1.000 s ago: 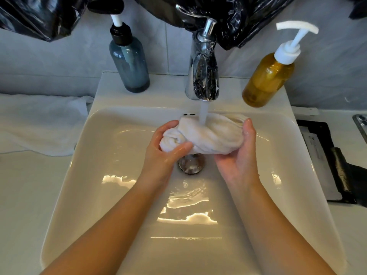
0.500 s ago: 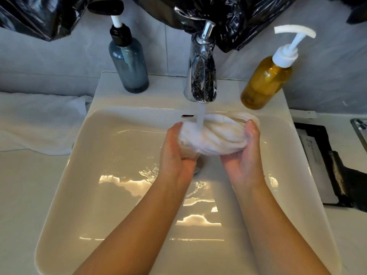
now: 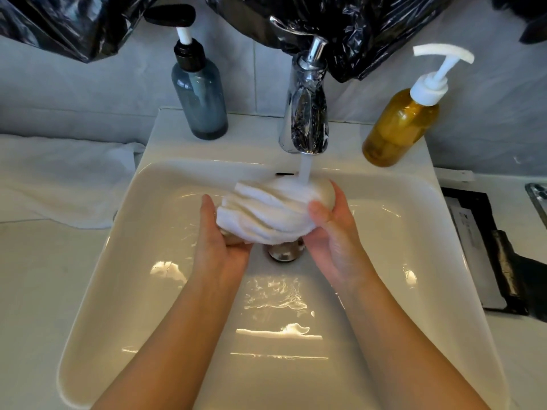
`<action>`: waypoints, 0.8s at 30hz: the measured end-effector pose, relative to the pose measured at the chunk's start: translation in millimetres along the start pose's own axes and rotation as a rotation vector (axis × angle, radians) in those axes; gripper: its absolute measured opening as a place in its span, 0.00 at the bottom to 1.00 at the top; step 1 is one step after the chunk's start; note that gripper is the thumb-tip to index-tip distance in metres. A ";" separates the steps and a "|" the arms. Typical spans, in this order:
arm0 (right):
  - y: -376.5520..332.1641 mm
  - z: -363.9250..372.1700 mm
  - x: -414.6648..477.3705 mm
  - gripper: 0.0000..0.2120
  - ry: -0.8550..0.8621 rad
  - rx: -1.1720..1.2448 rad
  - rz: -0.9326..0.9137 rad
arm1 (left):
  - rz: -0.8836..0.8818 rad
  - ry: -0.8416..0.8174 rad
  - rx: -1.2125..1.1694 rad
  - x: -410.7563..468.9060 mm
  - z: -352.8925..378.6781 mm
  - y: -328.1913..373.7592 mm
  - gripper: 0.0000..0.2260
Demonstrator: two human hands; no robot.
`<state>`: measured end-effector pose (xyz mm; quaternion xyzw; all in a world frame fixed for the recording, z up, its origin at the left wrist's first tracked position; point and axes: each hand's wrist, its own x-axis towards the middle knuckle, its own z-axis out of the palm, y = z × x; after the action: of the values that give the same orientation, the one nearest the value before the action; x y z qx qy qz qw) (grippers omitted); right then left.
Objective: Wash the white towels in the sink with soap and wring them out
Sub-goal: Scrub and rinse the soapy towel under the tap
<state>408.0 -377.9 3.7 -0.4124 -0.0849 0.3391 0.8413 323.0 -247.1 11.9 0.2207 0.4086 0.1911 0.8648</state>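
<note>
Two hands, left [image 3: 220, 241] and right [image 3: 334, 235], cupped round the white towel [image 3: 266, 214]

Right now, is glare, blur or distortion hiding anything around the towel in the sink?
Head view: fairly sharp. Glare streaks lie on the floor of the wet glossy white ceramic sink, nearer the camera than the bunched white towel, which reads clearly between left hand and right hand. The shiny chrome tap mirrors the crinkled black plastic sheet. The wide-angle lens bows the sink's rim.
</note>
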 end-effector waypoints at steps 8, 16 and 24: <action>-3.0 -0.1 -1.6 0.34 -0.054 -0.118 0.004 | -0.081 -0.025 0.058 -5.8 -1.7 3.0 0.22; -4.0 6.3 0.3 0.40 -0.038 -0.052 -0.062 | 0.133 0.054 0.169 -5.4 6.7 -10.5 0.30; -4.7 8.1 0.4 0.28 0.168 -0.149 -0.186 | 0.125 0.059 0.235 -1.6 15.9 -31.6 0.27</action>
<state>407.2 -374.5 12.4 -0.4908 -0.0772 0.2166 0.8404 339.3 -277.7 5.0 0.3397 0.4390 0.2017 0.8069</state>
